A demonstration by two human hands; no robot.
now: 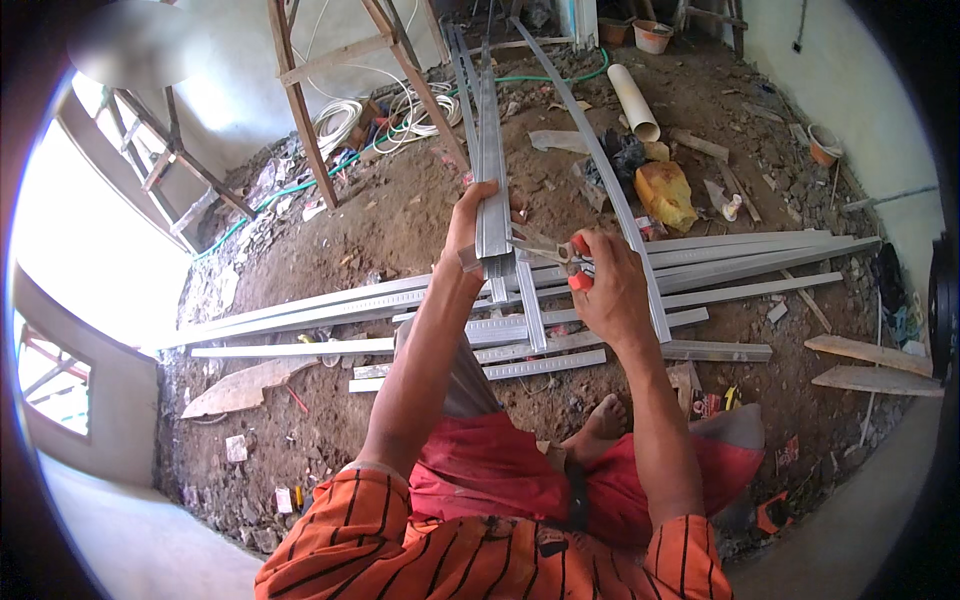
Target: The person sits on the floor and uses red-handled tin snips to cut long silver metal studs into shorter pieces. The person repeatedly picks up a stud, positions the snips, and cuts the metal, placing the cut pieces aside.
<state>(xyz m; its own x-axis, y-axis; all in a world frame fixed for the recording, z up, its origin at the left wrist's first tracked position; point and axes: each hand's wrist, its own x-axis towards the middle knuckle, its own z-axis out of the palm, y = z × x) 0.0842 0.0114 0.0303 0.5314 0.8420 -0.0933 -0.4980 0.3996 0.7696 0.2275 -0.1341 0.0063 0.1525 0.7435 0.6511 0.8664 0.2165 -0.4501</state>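
My left hand (466, 222) is wrapped round a long silvery metal channel (490, 170), which stretches away from me with its cut end toward me. A small bent flap of metal sticks out beside my left wrist. In my right hand (617, 290) is a pair of tin snips (579, 280) with red-orange grips. The snips' blades point left at the near end of the channel; whether they touch the metal I cannot tell. Just below both hands, more metal channels (540, 325) lie crossed on the ground.
A wooden stepladder (390, 40) stands at the far left, near coiled white cable (338, 122). A long metal strip (600, 160) runs along the right. Beyond it lie a white pipe (633, 100) and a crumpled yellow bag (665, 195). Loose planks (870, 352) and rubble cover the dirt floor.
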